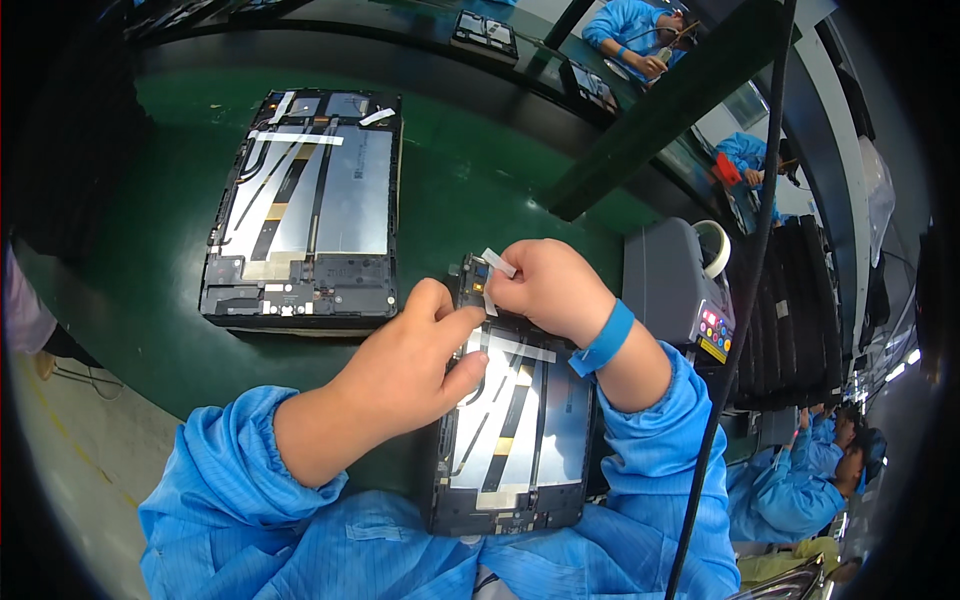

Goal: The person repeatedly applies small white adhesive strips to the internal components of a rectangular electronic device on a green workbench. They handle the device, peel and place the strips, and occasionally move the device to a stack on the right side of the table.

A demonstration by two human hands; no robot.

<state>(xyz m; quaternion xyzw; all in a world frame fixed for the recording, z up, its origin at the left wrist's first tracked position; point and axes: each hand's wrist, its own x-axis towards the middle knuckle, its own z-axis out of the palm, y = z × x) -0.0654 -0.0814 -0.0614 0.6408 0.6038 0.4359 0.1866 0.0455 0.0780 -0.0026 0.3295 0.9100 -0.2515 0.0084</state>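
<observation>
An opened tablet (570,420) lies before me, its inside up, with dark flat cables, silver plates and a white tape strip across it. My right hand (548,290) pinches a short white tape strip (497,263) between thumb and index finger over the tablet's far left corner. At that corner's left edge, my left hand (390,365) rests with curled fingers on the tablet, its thumb over the inner face. Another white strip hangs between the hands, its lower end near the left fingertips. A blue band (607,340) circles my right wrist.
A second opened tablet (360,200) rests at the far left on the green table (450,150). To the right stand a grey tape dispenser (665,280) with a white roll and a stack of black trays (795,310). A black cable (745,290) hangs nearby. Other people in blue work beyond.
</observation>
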